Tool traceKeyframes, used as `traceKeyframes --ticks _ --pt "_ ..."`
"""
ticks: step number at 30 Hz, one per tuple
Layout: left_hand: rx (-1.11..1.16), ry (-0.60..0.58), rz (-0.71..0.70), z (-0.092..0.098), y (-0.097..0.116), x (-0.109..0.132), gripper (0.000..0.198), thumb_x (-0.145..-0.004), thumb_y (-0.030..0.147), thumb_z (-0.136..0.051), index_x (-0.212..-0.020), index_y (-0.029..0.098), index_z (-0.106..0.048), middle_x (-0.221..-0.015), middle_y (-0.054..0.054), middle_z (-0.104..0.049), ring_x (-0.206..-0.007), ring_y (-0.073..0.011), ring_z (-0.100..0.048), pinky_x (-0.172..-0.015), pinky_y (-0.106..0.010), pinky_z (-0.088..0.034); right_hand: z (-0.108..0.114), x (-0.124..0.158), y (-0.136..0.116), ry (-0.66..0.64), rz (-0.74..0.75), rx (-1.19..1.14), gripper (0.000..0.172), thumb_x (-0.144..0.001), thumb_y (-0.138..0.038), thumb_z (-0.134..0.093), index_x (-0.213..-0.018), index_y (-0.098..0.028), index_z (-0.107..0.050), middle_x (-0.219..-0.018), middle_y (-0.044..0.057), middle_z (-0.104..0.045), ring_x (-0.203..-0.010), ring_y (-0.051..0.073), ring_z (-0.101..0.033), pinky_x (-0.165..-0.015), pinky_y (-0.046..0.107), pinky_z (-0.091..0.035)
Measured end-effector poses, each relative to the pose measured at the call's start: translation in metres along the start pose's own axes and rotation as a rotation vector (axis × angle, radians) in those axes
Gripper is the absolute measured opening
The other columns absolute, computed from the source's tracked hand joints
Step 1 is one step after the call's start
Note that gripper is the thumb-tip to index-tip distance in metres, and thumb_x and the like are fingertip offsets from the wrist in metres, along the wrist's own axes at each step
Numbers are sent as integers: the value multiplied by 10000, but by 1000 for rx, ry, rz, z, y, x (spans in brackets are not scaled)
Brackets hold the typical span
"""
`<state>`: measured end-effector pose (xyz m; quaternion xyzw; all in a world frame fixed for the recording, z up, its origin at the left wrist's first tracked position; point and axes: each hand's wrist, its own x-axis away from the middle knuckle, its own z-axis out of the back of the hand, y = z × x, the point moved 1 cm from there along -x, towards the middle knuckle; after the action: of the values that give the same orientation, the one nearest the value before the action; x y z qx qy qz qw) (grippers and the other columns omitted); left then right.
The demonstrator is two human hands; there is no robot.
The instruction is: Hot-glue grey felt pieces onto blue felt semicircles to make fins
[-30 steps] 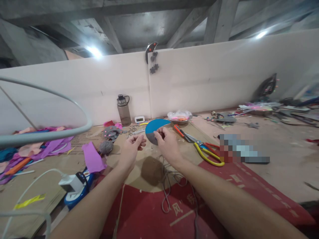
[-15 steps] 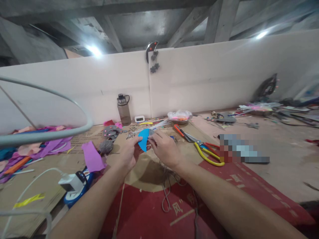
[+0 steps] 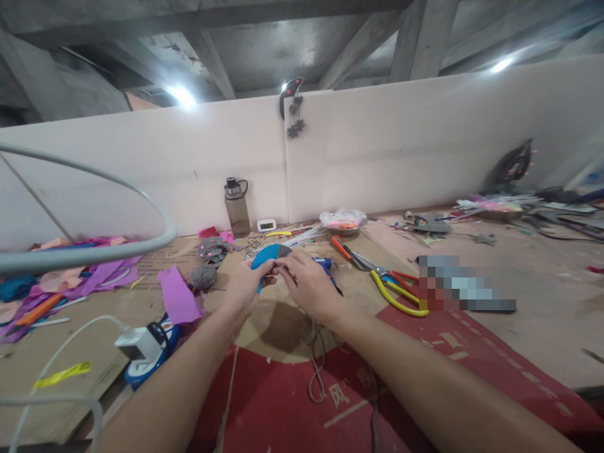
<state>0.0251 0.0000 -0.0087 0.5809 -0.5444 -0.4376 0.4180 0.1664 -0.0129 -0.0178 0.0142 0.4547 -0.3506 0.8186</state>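
My left hand (image 3: 246, 283) is closed on a blue crescent-shaped piece (image 3: 265, 254), thumb on its near face. The right end of the crescent is covered in grey yarn wrapping (image 3: 284, 251). My right hand (image 3: 309, 282) pinches at the crescent's inner edge, fingertips close to my left fingers. From beneath that hand a loose strand of grey yarn (image 3: 317, 384) hangs in loops over the cardboard. The yarn between my fingertips is too small to make out clearly. A ball of grey yarn (image 3: 204, 277) lies to the left of my hands.
Yellow-handled scissors (image 3: 399, 302) and an orange cutter (image 3: 340, 246) lie to the right, near a blurred-out object (image 3: 465, 283). Behind stand a water bottle (image 3: 236, 211), a small clock (image 3: 267, 225) and a bowl (image 3: 344, 223). A power strip (image 3: 141, 371) and purple felt (image 3: 179, 299) are left.
The crescent has turned in my hands, its curved edge now upward and its blue tip pointing down on the left. My right fingers have shifted to the inner edge.
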Motion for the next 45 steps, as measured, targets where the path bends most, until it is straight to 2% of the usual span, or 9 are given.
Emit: traceKeyframes --ticks 8,14,20,25,30,35,39,41,45 --pt "-91 -1 -93 3 0 -2 262 -586 285 -757 -668 125 -567 -504 14 -545 -453 -68 -466 -431 -186 -337 3 -1 2 36 -80 -121 216 -870 -145 -453 -1054 -190 -558 -997 81 -608 -909 186 -559 -816 333 -453" --pt "-194 -22 -158 6 0 -2 212 -649 292 -709 -711 136 -579 -508 19 -541 -440 -69 -439 -428 -196 -303 6 -6 5 133 -250 -287 244 -803 -197 -567 -1047 -187 -558 -865 53 -614 -788 174 -570 -721 317 -464" --pt "-223 -40 -179 4 1 -1 179 -688 281 -685 -715 133 -588 -489 37 -498 -432 -55 -393 -428 -189 -257 12 -11 8 175 -338 -406 182 -815 -202 -526 -984 -173 -586 -863 44 -594 -772 153 -558 -696 288 -454" --pt "-144 -50 -172 3 1 -2 204 -666 286 -716 -711 132 -590 -491 52 -469 -435 -43 -377 -435 -178 -249 12 -11 8 172 -341 -398 152 -810 -189 -518 -939 -171 -596 -861 41 -592 -767 148 -547 -694 281 -438" --pt "24 -25 -88 4 3 -5 270 -582 237 -774 -719 127 -570 -566 28 -534 -446 -29 -389 -414 -157 -240 12 -10 4 158 -323 -394 129 -813 -195 -516 -922 -174 -582 -841 35 -603 -756 145 -545 -682 271 -425" --pt "161 39 -8 11 3 -12 301 -513 184 -790 -674 118 -545 -626 -5 -581 -441 -20 -394 -380 -144 -221 12 -8 -4 17 -242 -328 129 -847 -228 -498 -781 -179 -597 -718 6 -601 -663 125 -522 -637 257 -388" --pt "123 88 -31 18 0 -19 295 -505 212 -790 -671 100 -573 -575 4 -560 -425 -22 -389 -376 -150 -227 7 -6 -1 -112 -224 -215 185 -858 -234 -491 -718 -177 -598 -668 3 -601 -625 126 -504 -604 260 -360" --pt "66 108 -62 20 -2 -20 302 -510 251 -795 -667 104 -583 -522 25 -528 -419 -29 -387 -384 -158 -236 7 -6 2 -84 -236 -152 171 -854 -230 -497 -728 -175 -598 -701 17 -610 -655 137 -511 -625 270 -368" --pt "-55 158 -125 21 -5 -19 308 -525 306 -792 -682 121 -603 -501 41 -516 -420 -39 -395 -412 -173 -264 13 -9 6 79 -261 -87 46 -801 -179 -558 -832 -168 -590 -832 48 -604 -796 171 -522 -718 299 -397"
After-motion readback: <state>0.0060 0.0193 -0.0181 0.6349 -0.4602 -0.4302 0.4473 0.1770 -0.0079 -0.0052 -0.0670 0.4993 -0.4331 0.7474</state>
